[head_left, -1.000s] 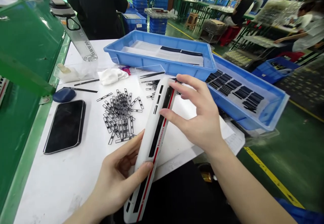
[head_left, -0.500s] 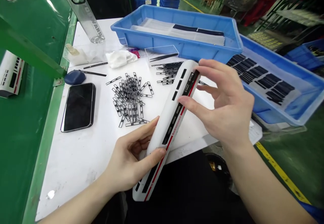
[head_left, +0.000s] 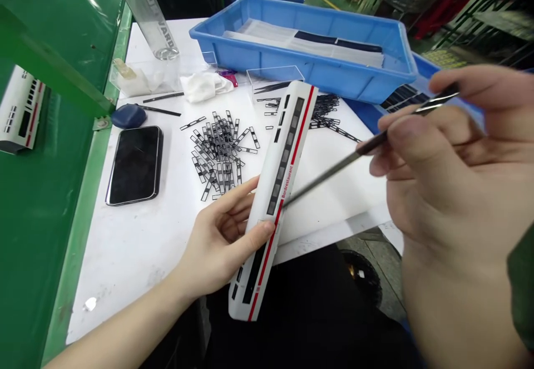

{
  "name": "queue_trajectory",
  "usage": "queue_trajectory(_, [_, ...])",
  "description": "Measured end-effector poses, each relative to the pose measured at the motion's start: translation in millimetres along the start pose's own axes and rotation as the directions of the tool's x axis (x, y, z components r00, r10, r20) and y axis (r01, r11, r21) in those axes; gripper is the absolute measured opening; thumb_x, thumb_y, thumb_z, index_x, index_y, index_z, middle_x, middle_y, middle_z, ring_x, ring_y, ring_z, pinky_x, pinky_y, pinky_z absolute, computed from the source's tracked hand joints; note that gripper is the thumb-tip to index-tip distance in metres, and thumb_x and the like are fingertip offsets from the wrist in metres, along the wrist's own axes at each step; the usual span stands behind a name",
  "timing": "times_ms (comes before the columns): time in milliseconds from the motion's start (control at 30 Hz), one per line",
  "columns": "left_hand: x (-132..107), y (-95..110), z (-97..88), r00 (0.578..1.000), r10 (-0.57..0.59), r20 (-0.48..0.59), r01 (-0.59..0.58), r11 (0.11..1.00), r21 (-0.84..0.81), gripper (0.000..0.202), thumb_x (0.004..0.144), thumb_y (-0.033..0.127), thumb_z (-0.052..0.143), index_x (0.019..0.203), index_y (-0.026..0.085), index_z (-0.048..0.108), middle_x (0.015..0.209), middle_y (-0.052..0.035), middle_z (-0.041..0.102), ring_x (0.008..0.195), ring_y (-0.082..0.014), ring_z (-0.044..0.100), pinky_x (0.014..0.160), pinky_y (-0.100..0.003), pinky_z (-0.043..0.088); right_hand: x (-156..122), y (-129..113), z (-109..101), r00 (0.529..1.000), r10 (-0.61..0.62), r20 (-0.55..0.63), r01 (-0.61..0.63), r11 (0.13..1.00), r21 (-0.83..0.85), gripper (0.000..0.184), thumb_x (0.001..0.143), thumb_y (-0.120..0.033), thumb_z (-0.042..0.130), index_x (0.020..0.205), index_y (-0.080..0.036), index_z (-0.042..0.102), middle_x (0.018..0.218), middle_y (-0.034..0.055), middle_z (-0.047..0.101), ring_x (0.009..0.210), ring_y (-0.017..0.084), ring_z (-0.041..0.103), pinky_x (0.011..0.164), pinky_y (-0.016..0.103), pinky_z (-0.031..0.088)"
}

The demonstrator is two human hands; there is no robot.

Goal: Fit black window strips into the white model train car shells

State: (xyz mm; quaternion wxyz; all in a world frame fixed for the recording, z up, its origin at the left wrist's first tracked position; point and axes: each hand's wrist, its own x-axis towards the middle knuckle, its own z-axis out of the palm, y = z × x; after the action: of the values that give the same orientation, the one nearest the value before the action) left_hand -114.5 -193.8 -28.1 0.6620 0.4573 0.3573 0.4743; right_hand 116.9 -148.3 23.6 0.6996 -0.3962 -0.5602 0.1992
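White model railway carriage (head_left: 267,191) with a red stripe sits in the left hand (head_left: 221,241) above the white workbench (head_left: 125,269), long axis pointing away and slightly right. Curled left fingers and thumb grip it; right hand (head_left: 442,157) pinches slender black tweezers (head_left: 354,157), their far end reaching the stripe.

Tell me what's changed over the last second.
The right hand has let go of the white model train carriage and risen toward the camera, now pinching slim tweezers. The left hand still holds the carriage. The pile of black strips and the phone stayed put.
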Motion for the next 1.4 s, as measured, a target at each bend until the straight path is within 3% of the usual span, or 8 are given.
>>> queue_trajectory(200, [0, 2, 0.8, 1.0, -0.007, 0.024, 0.006, 1.0, 0.011, 0.051, 0.093, 0.009, 0.081, 0.137, 0.034, 0.072, 0.138, 0.0024, 0.077, 0.128, -0.0171, 0.073, 0.103, -0.017, 0.06, 3, -1, 13, 0.996, -0.03, 0.082, 0.029, 1.0, 0.01, 0.036, 0.081, -0.004, 0.081, 0.106, -0.03, 0.078, 0.11, -0.0065, 0.076, 0.069, 0.007, 0.067, 0.049, 0.023, 0.055])
queue_trajectory(533, [-2, 3, 1.9, 0.999, -0.023, 0.024, 0.023, 1.0, 0.019, 0.053, 0.09, 0.009, 0.084, 0.135, 0.034, 0.073, 0.132, 0.0034, 0.08, 0.12, -0.0138, 0.076, 0.102, -0.015, 0.059, 1, 3, 20, 0.983, 0.019, 0.181, -0.028, 0.998, 0.047, 0.037, 0.086, -0.003, 0.08, 0.108, -0.031, 0.076, 0.113, -0.007, 0.074, 0.087, 0.008, 0.073, 0.049, 0.022, 0.057])
queue_trajectory(733, [1, 4, 4.3, 1.0, 0.001, -0.023, 0.0, 1.0, 0.03, 0.043, 0.091, 0.013, 0.083, 0.13, 0.03, 0.076, 0.117, 0.0004, 0.085, 0.108, -0.0157, 0.081, 0.093, -0.019, 0.065, -5, -5, 25, 0.976, 0.069, 0.208, -0.062, 0.997, -0.041, 0.034, 0.088, -0.006, 0.082, 0.113, -0.027, 0.072, 0.115, -0.0044, 0.075, 0.085, 0.011, 0.073, 0.084, 0.025, 0.069])
queue_trajectory(933, [-3, 3, 4.1, 0.998, -0.026, -0.056, 0.032, 0.994, 0.107, 0.045, 0.091, 0.016, 0.083, 0.134, 0.025, 0.074, 0.122, -0.0048, 0.084, 0.111, -0.0243, 0.081, 0.095, -0.031, 0.068, -6, -2, 27, 0.982, 0.063, 0.178, -0.03, 0.982, -0.185, 0.034, 0.086, -0.014, 0.085, 0.116, -0.03, 0.079, 0.114, -0.0012, 0.074, 0.094, 0.018, 0.073, 0.071, 0.029, 0.066])
queue_trajectory(1100, [-5, 4, 5.2, 0.996, -0.064, -0.065, 0.07, 0.993, 0.099, 0.044, 0.091, 0.021, 0.084, 0.134, 0.025, 0.075, 0.123, -0.0062, 0.083, 0.109, -0.0266, 0.081, 0.096, -0.034, 0.068, -3, 7, 24, 0.977, 0.097, 0.191, -0.02, 0.929, -0.369, 0.04, 0.084, -0.028, 0.09, 0.123, -0.03, 0.081, 0.109, 0.0046, 0.062, 0.087, 0.017, 0.063, 0.057, 0.025, 0.056])
queue_trajectory(1200, [-6, 4, 7.0, 0.995, -0.071, -0.071, 0.078, 0.992, 0.096, 0.043, 0.093, 0.022, 0.082, 0.135, 0.03, 0.076, 0.119, -0.0038, 0.084, 0.102, -0.0219, 0.083, 0.091, -0.027, 0.068, -5, 11, 25, 0.961, 0.151, 0.23, -0.073, 0.946, -0.317, 0.045, 0.086, -0.025, 0.087, 0.127, -0.04, 0.076, 0.114, 0.0013, 0.062, 0.097, 0.018, 0.065, 0.064, 0.023, 0.059])
queue_trajectory(1300, [-6, 4, 8.5, 0.993, -0.07, -0.095, 0.078, 0.994, 0.075, 0.042, 0.095, 0.022, 0.082, 0.134, 0.035, 0.076, 0.115, -0.0006, 0.085, 0.101, -0.0179, 0.082, 0.093, -0.023, 0.066, -16, 9, 29, 0.951, 0.239, 0.196, -0.202, 0.96, -0.192, 0.05, 0.083, -0.022, 0.089, 0.127, -0.038, 0.072, 0.116, -0.0001, 0.066, 0.102, 0.018, 0.069, 0.066, 0.022, 0.062])
queue_trajectory(1400, [-5, 4, 9.5, 0.992, -0.053, -0.111, 0.058, 0.997, 0.043, 0.042, 0.094, 0.019, 0.082, 0.132, 0.037, 0.077, 0.122, 0.0019, 0.084, 0.111, -0.0178, 0.08, 0.101, -0.023, 0.064, -34, 3, 34, 0.841, 0.45, 0.3, -0.473, 0.881, 0.005, 0.05, 0.084, -0.025, 0.09, 0.127, -0.033, 0.067, 0.11, 0.0006, 0.074, 0.093, 0.018, 0.075, 0.072, 0.026, 0.066])
